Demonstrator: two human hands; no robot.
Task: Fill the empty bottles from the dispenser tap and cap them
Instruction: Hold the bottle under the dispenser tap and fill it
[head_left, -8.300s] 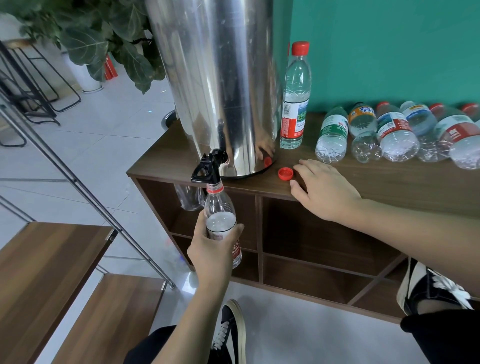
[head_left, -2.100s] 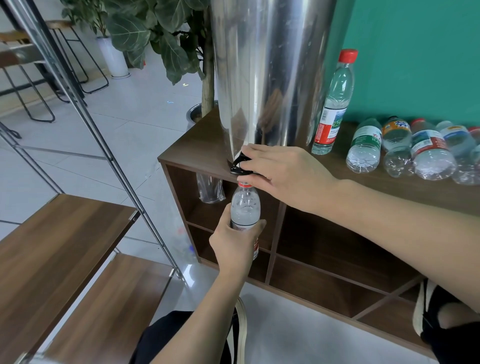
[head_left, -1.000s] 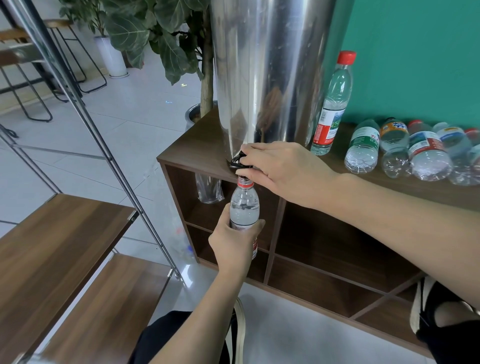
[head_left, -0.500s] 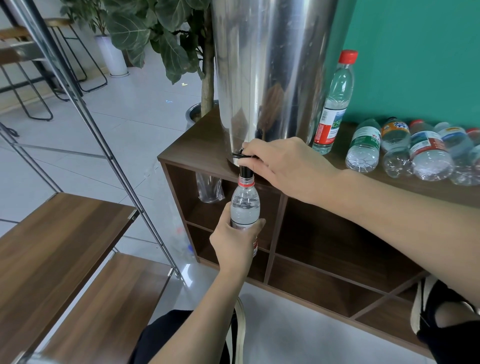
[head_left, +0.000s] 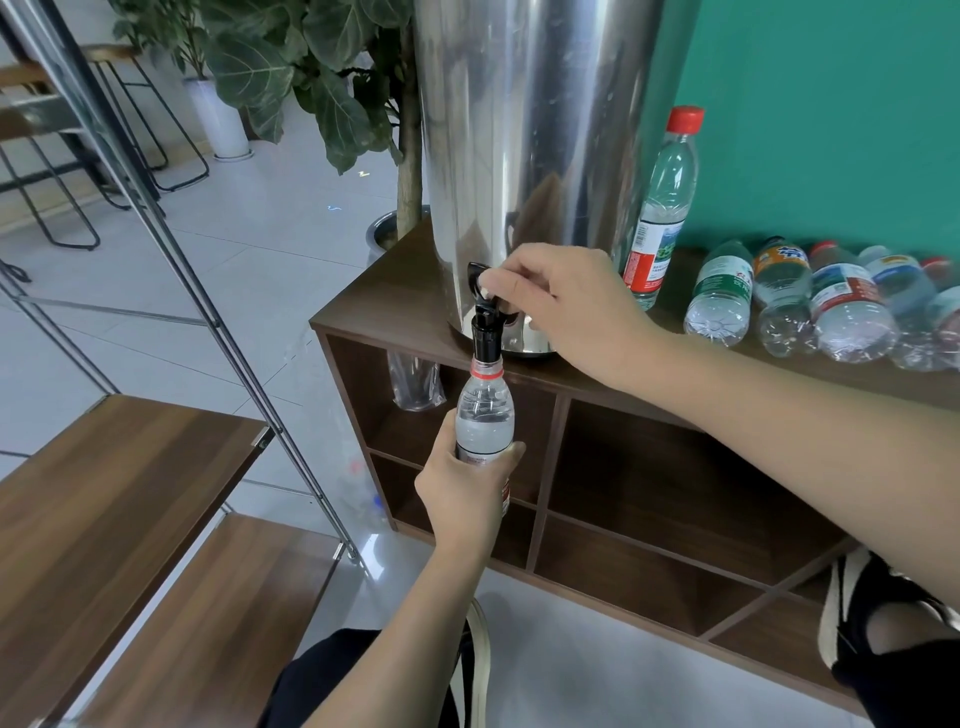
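Note:
A tall steel dispenser (head_left: 524, 145) stands on a dark wooden cabinet (head_left: 395, 306). Its black tap (head_left: 484, 332) points down into the mouth of a clear bottle (head_left: 484, 410) with a red neck ring, water showing near its shoulder. My left hand (head_left: 465, 488) grips that bottle round its lower body, holding it upright under the spout. My right hand (head_left: 561, 306) pinches the black tap lever, which stands raised. A capped bottle with a red cap (head_left: 662, 202) stands upright right of the dispenser. Several bottles (head_left: 810, 306) lie on their sides along the cabinet top.
A potted plant (head_left: 311, 78) grows behind the cabinet's left end. A slanted metal rail (head_left: 171, 244) and wooden steps (head_left: 104, 493) fill the left side. A plastic cup sleeve (head_left: 415, 379) hangs in the cabinet's upper left compartment. My shoes (head_left: 852, 618) are by the cabinet's base.
My right hand has moved the tap lever from pressed forward and low to raised upright against the dispenser. The left hand has kept the bottle under the spout throughout.

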